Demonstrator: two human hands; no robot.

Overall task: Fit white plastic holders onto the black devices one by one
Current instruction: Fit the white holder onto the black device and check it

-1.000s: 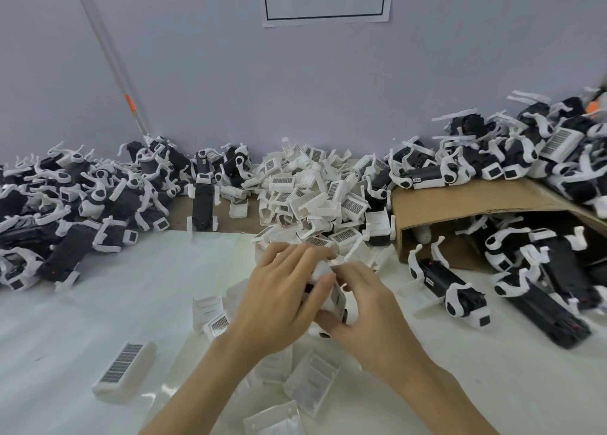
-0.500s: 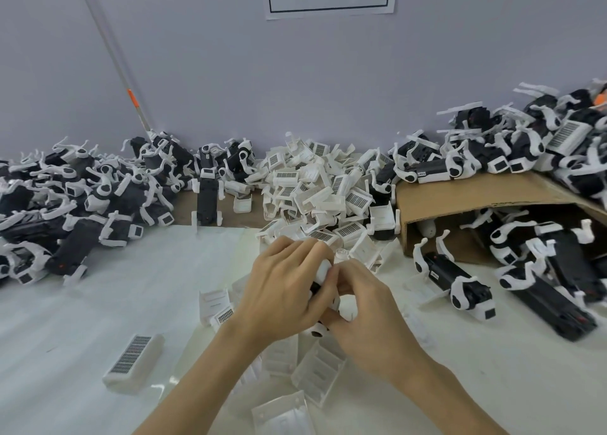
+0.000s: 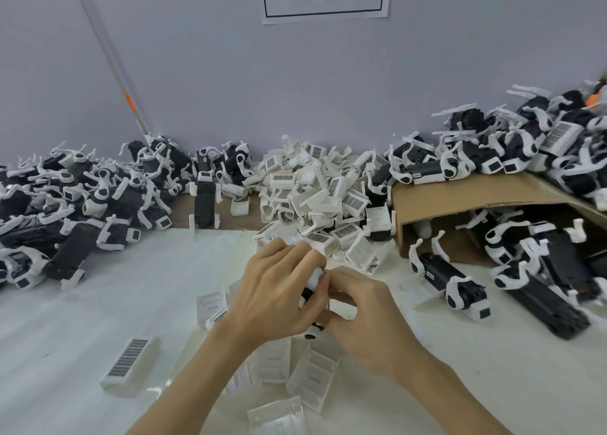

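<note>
White table (image 3: 98,319); grey wall (image 3: 295,89); cardboard box (image 3: 460,201) right.

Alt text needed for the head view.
Both hands, left hand and right hand, grip one black device over a white table. A heap of white holders lies behind, with piles of fitted devices either side.
</note>
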